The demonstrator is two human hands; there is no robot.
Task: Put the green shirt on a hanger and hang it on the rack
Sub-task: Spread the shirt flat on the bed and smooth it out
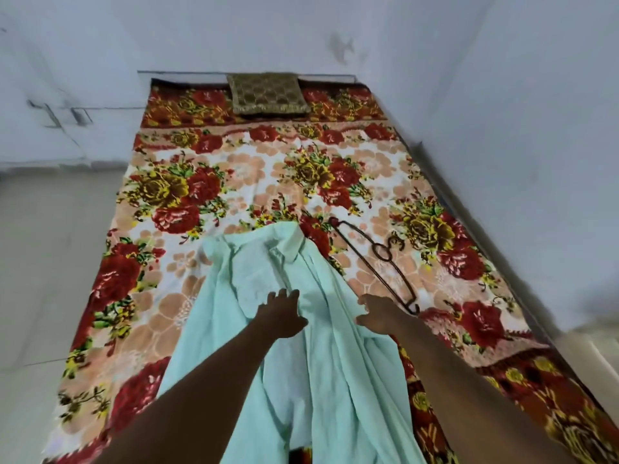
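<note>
Floral blanket (pixel 160 296) across the bed, and down its near half the green shirt (pixel 301 380) lies spread, collar pointing toward the far pillow (pixel 268 93). Left hand (pixel 279 314) is flat on the shirt's middle, fingers (pixel 284 294) splayed apart, nothing clamped. Right hand (pixel 380 314) rests at the shirt's right edge, its fingers apart too. Just beside that hand, on the blanket, lies the dark hanger (pixel 376 262), hook toward the wall (pixel 536 128).

No readable text anywhere — no labels, brands or numbers.
</note>
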